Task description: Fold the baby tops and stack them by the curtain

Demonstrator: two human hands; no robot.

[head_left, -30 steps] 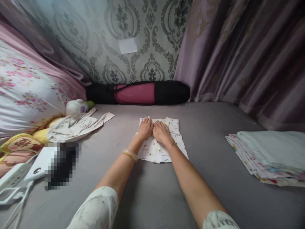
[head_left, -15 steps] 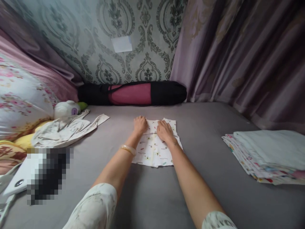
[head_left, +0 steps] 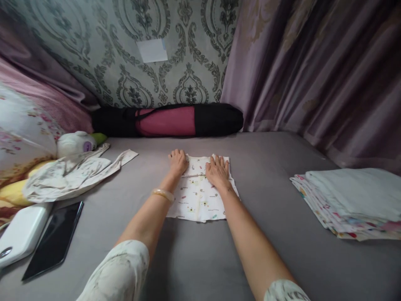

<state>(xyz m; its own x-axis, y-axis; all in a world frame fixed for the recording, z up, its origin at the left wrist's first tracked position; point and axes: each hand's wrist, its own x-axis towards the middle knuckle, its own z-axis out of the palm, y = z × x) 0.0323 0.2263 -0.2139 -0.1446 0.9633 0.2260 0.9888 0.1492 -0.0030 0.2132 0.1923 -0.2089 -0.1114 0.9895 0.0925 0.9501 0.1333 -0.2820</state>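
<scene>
A small white printed cloth [head_left: 199, 199], folded into a rectangle, lies flat on the grey bed sheet [head_left: 269, 167] in the middle. My left hand [head_left: 178, 161] rests at the cloth's far left corner with its fingers curled over the edge. My right hand [head_left: 218, 170] lies flat on the far right part of the cloth, fingers spread. A pale bangle [head_left: 163, 194] circles my left wrist.
A stack of folded cloths [head_left: 351, 200] sits at the right. A crumpled garment [head_left: 72, 173], a white plush toy [head_left: 75, 143] and floral pillows are at the left. A dark phone [head_left: 53, 238] and a white device [head_left: 19, 232] lie near left. A black-and-pink rolled bag [head_left: 167, 120] lines the wall.
My hands have slid apart from the cloth's middle toward its far corners. The view has shifted slightly, so everything sits a bit further left.
</scene>
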